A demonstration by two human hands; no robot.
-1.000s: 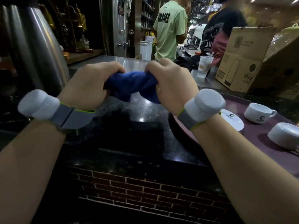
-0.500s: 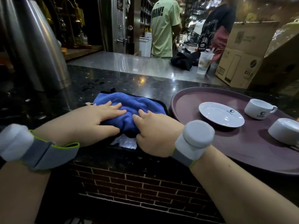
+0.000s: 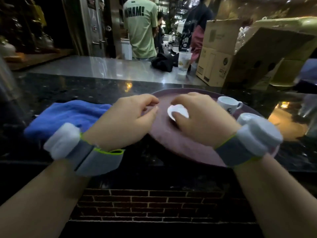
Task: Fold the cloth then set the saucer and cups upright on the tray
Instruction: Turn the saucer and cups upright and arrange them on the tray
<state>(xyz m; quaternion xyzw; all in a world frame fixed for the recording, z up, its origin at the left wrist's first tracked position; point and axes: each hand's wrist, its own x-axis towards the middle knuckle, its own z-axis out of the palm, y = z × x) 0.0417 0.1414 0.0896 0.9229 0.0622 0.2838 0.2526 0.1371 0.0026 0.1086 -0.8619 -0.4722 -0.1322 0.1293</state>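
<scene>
The blue cloth (image 3: 68,115) lies folded on the black counter, left of the round purple tray (image 3: 171,145). My right hand (image 3: 200,117) is over the tray's middle, its thumb and fingers closed on the white saucer (image 3: 178,111), which is mostly hidden under the hand. Over the tray's left edge hovers my left hand (image 3: 130,117), fingers loosely curled, holding nothing. A white cup (image 3: 226,103) lies on its side at the tray's far right. A second white cup (image 3: 247,117) is partly hidden behind my right wristband.
Cardboard boxes (image 3: 240,54) stand at the back right, beside a plastic drink cup (image 3: 184,61) and a black bag (image 3: 163,62) on the grey back counter. Two people (image 3: 140,26) stand beyond it. A metal urn edge is at the far left.
Both hands have left the blue cloth, now lying folded, and moved right over the tray. My right hand has taken hold of the saucer.
</scene>
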